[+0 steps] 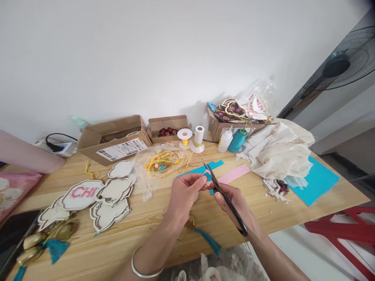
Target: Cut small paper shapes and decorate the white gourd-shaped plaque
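Between thumb and fingers, my left hand pinches a small blue and pink cut piece. Whether it is paper or felt I cannot tell. My right hand grips black-handled scissors, their blades pointing up and left, right beside the small piece. Behind the hands lie a blue strip and a pink strip. Below them on the table rests a brass bell with a teal tassel, partly behind my left wrist.
Cloud-shaped plaques and a clear bag of yellow cord lie left. Cardboard boxes, spools and a glue bottle line the wall. White cloth and a blue sheet are right; a red stool stands beyond the table edge.
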`<move>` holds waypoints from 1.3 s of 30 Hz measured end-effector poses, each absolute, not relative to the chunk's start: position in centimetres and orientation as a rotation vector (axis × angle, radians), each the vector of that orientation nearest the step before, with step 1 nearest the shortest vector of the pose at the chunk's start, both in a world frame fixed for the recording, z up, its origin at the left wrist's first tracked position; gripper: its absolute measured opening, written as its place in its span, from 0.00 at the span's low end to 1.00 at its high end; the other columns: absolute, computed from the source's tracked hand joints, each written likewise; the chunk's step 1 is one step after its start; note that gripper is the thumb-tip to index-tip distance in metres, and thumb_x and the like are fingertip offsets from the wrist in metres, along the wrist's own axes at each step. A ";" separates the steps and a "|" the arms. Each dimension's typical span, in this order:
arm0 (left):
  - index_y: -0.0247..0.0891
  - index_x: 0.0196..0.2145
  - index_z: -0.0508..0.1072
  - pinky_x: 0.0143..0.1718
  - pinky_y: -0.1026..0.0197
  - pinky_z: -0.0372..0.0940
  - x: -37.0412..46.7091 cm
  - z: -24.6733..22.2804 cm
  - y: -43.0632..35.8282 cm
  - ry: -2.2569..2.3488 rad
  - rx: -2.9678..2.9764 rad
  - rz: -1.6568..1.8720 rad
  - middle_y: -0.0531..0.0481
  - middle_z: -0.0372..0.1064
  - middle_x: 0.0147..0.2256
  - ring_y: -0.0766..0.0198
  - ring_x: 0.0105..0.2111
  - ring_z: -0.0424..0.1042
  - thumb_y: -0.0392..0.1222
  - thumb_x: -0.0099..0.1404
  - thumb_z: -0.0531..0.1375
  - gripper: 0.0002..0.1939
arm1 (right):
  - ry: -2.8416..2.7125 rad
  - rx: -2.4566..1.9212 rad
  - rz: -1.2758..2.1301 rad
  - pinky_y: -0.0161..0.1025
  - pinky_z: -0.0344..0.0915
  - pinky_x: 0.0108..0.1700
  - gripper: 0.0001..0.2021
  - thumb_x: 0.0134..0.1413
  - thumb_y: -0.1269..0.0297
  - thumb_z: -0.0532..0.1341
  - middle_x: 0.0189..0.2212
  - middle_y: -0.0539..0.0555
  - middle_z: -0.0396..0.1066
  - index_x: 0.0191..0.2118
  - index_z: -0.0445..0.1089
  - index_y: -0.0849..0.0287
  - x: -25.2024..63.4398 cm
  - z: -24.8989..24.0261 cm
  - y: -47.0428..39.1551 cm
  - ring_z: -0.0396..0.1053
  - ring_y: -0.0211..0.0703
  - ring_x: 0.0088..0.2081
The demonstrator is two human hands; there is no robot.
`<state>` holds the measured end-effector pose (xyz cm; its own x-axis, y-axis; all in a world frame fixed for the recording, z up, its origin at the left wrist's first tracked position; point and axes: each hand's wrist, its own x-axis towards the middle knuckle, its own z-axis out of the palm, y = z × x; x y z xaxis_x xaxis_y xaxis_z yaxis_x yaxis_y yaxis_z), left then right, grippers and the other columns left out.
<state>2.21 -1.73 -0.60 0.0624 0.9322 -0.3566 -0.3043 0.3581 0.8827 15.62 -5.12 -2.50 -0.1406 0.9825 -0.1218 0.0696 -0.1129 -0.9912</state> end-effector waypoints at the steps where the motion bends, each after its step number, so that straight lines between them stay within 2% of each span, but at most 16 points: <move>1: 0.36 0.21 0.77 0.25 0.71 0.61 2.2 -0.6 -1.7 1.125 0.718 1.062 0.53 0.72 0.19 0.73 0.20 0.66 0.40 0.45 0.67 0.05 | -1.308 -1.276 1.375 0.31 0.43 0.21 0.27 0.43 0.41 0.57 0.19 0.47 0.51 0.35 0.67 0.64 15.7 -2.4 -5.1 0.45 0.32 0.21; 9: 0.36 0.21 0.77 0.25 0.70 0.61 1.8 -0.2 -1.6 1.093 0.751 1.043 0.53 0.71 0.18 0.72 0.20 0.66 0.40 0.43 0.68 0.07 | -1.390 -1.285 1.397 0.31 0.42 0.20 0.27 0.43 0.42 0.57 0.18 0.46 0.49 0.36 0.69 0.66 16.4 -2.1 -4.8 0.43 0.30 0.20; 17: 0.36 0.21 0.76 0.25 0.68 0.60 1.6 0.0 -1.5 1.102 0.804 1.008 0.52 0.71 0.19 0.70 0.21 0.66 0.41 0.45 0.67 0.06 | -1.464 -1.272 1.378 0.32 0.44 0.21 0.25 0.45 0.43 0.57 0.19 0.47 0.51 0.34 0.70 0.65 17.2 -1.8 -4.6 0.45 0.32 0.22; 24: 0.36 0.21 0.76 0.23 0.69 0.58 1.4 0.3 -1.4 1.120 0.857 0.946 0.52 0.72 0.19 0.71 0.21 0.66 0.41 0.48 0.65 0.05 | -1.500 -1.263 1.450 0.32 0.41 0.20 0.27 0.43 0.41 0.58 0.17 0.45 0.48 0.32 0.69 0.66 17.7 -1.1 -4.3 0.42 0.30 0.19; 30: 0.36 0.20 0.76 0.23 0.69 0.58 1.3 0.6 -1.1 1.111 0.889 0.906 0.53 0.71 0.18 0.71 0.19 0.65 0.40 0.47 0.65 0.04 | -1.555 -1.241 1.501 0.32 0.40 0.20 0.26 0.44 0.42 0.57 0.17 0.44 0.46 0.31 0.69 0.66 18.4 -0.7 -4.0 0.42 0.29 0.19; 39: 0.36 0.21 0.77 0.18 0.70 0.55 0.8 0.9 -0.8 1.106 0.941 0.820 0.51 0.71 0.19 0.72 0.17 0.63 0.41 0.47 0.65 0.05 | -1.611 -1.246 1.558 0.32 0.39 0.20 0.26 0.45 0.43 0.58 0.17 0.45 0.47 0.33 0.70 0.67 19.2 -0.7 -3.7 0.41 0.29 0.20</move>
<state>0.84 -0.82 0.90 0.2524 0.8998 -0.3558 -0.0787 0.3856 0.9193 19.23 -3.68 -0.70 -0.4039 0.8928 -0.1995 0.2292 -0.1124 -0.9669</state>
